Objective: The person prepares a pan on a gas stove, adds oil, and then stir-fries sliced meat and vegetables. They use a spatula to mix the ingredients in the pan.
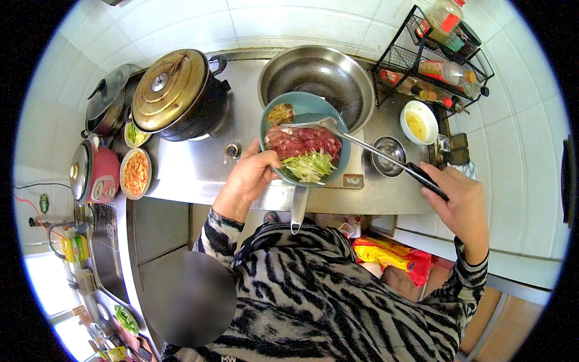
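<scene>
My left hand (255, 176) grips the near left rim of a blue-green plate (312, 103), its thumb over the edge. On the plate lie sliced raw red meat (302, 143), pale green shredded scallion or similar vegetable (311, 165) and a small brown heap of seasoning or minced paste (281, 114). My right hand (457, 197) is closed around the black handle of a long metal ladle or spatula (371, 150), whose head reaches over the meat. The plate overlaps the near part of a steel wok (316, 68). The wok's handle (298, 210) points toward me.
A large lidded pot (169, 95) stands left on the steel counter (199, 167), beside a pink rice cooker (99, 174) and a bowl of chopped reddish food (135, 173). At right are a steel bowl (389, 156), a white bowl with yellow contents (419, 123) and a wire bottle rack (429, 54).
</scene>
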`<state>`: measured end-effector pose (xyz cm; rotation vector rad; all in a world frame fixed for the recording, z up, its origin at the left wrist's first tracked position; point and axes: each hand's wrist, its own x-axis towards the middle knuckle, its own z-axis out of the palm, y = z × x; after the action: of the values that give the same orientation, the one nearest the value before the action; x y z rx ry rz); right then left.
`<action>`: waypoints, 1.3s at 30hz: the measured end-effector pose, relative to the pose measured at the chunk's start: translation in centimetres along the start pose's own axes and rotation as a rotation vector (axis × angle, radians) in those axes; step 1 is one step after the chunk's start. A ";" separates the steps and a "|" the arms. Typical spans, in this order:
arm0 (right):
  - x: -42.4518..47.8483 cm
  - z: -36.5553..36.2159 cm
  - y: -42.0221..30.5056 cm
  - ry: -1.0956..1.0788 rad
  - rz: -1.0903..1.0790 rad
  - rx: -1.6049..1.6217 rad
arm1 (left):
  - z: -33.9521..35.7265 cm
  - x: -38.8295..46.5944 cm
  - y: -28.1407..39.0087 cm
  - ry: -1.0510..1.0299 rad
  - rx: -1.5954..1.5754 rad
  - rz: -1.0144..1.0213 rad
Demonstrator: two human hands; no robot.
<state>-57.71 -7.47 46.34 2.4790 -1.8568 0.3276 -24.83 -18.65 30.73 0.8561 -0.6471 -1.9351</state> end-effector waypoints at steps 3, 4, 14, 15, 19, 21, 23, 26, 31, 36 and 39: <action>0.2 -0.1 -0.1 -0.013 0.002 0.009 | 0.2 -0.1 0.2 -0.016 0.028 -0.008; 0.3 -0.2 -0.2 -0.017 0.002 0.015 | 0.2 -0.1 0.3 -0.020 0.039 -0.011; 0.0 -0.9 -2.8 -0.022 -0.041 -0.174 | 0.2 0.0 0.0 -0.024 0.043 -0.019; -0.2 -0.9 -3.3 -0.021 -0.046 -0.184 | 0.2 0.2 -0.2 -0.027 0.034 -0.021; -0.7 -0.1 -4.6 -0.005 -0.051 -0.200 | 0.1 0.5 -0.3 -0.025 0.038 -0.066; -0.9 0.4 -4.8 0.010 -0.037 -0.187 | 0.2 0.5 -0.2 -0.018 0.017 -0.085; -0.9 1.0 -4.8 0.023 -0.012 -0.164 | 0.5 0.6 -0.1 -0.022 0.013 -0.099; -1.1 2.0 -5.0 0.035 0.062 -0.119 | 1.2 0.5 0.5 -0.036 0.032 -0.132; -1.6 2.8 -6.0 0.055 0.136 -0.090 | 0.0 1.8 0.0 -0.144 0.012 -0.204; -1.2 2.9 -7.1 0.078 0.197 -0.098 | -0.6 2.7 -0.1 -0.195 -0.037 -0.271; -0.7 3.1 -7.0 0.122 0.222 -0.089 | -0.3 2.7 0.2 -0.208 -0.036 -0.278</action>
<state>-50.72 -5.27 43.93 2.1496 -2.0505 0.3833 -25.47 -21.15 29.80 0.7599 -0.6388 -2.3017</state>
